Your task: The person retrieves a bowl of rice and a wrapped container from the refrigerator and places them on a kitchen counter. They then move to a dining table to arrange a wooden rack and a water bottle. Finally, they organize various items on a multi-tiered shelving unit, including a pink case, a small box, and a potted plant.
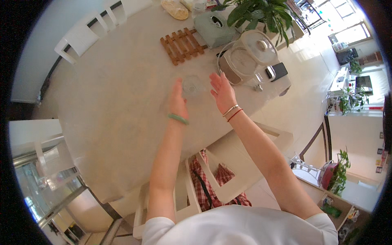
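Worktop, pale and broad, seen from above with a person's two bare arms reaching across it. Between the hands sits a clear round dish, so see-through that its rim is hard to trace. Being round, it shows no long axis. The left hand, with a green bangle at the wrist, is nearer, the dish just to the right of its fingers. The right hand stands farther off, across a wider gap, with the dish to its left. Palms roughly face each other; fingers on both hands are stretched out and released, grasping nothing. Whether the left fingers brush the rim, I cannot tell. Beyond the dish lies a slatted wooden rack; near the right fingertips stands a beige appliance with its lid raised.
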Demonstrator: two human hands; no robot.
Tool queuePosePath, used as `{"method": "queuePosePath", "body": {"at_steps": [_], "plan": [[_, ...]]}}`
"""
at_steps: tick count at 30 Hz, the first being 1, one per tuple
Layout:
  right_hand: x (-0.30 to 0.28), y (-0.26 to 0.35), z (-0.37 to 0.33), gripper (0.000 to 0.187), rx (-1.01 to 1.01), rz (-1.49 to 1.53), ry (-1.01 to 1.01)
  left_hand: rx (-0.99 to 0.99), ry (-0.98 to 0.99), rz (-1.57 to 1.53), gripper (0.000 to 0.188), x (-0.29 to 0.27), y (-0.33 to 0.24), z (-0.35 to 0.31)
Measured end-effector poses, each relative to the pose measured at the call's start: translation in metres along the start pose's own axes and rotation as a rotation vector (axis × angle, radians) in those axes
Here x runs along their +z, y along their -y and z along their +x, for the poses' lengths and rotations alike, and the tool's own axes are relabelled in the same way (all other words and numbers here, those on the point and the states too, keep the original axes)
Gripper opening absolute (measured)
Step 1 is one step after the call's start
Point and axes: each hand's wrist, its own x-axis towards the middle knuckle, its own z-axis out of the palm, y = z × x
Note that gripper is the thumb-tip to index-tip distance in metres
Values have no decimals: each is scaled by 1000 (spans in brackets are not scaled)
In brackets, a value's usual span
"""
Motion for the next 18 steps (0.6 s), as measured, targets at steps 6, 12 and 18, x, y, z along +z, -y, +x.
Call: {"method": "queuePosePath", "body": {"at_steps": [6, 12, 18], "plan": [[2, 10, 25, 66, 82, -227, 55, -11, 1, 47, 54, 26, -2, 9], [7, 30, 23, 71, -7, -287, 22, 52, 56, 147, 54, 48, -7, 42], [-4, 31, 30, 68, -21, -176, -85, 106, 252, 348, 55, 71, -18, 85]]}}
